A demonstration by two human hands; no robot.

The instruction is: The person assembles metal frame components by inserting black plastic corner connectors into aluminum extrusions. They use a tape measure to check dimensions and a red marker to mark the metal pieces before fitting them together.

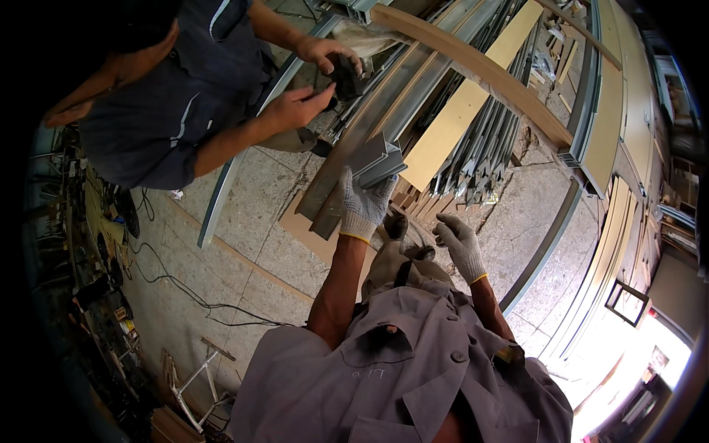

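My left hand, in a white knitted glove with a yellow cuff edge, grips a short cut piece of grey metal profile. The piece is angled, with its channelled end facing up and right. To the right of it, my right hand wears a matching glove and hangs free in front of my body. Its fingers are loosely bent and apart, and I see nothing in them. Beyond my hands lie long metal channels, a pale yellow board and a bundle of thin metal bars.
At the upper left a person in a dark shirt holds a small black object. A wooden beam and steel rails frame the stack. A black cable trails over the concrete floor. A white metal stand is at lower left.
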